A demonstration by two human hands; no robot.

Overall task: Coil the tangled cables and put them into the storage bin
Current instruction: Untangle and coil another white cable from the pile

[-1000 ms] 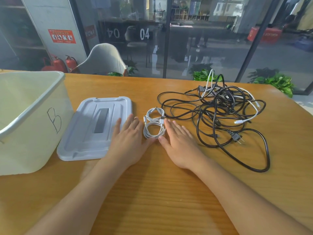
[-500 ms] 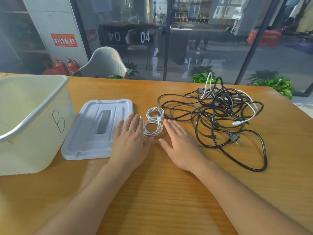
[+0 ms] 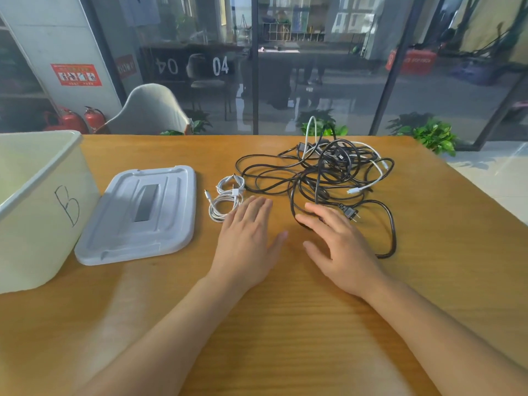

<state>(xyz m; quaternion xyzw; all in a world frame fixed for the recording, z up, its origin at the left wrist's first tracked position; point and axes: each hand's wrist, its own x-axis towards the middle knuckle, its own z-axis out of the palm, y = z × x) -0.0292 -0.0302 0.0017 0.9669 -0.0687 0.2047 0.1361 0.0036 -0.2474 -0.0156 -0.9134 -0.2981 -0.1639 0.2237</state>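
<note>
A tangle of black cables (image 3: 317, 178) with a white cable (image 3: 371, 181) threaded through it lies on the wooden table, right of centre. A black two-pin plug (image 3: 350, 214) sits at its near edge. A small coiled white cable (image 3: 225, 200) lies left of the tangle. My left hand (image 3: 248, 241) lies flat on the table, fingers straight, just right of the white coil. My right hand (image 3: 340, 247) is spread flat, its fingertips over the near loops of the black tangle beside the plug. The pale storage bin (image 3: 43, 224) marked "B" stands at the far left.
The bin's grey lid (image 3: 140, 215) lies flat between the bin and the white coil. Bare wooden table (image 3: 285, 324) stretches in front of my hands. A glass wall, a chair and potted plants stand beyond the table's far edge.
Both hands have shifted right. My left hand moved from the coil's left side to its right; my right hand moved from beside the coil onto the black tangle's near loops.
</note>
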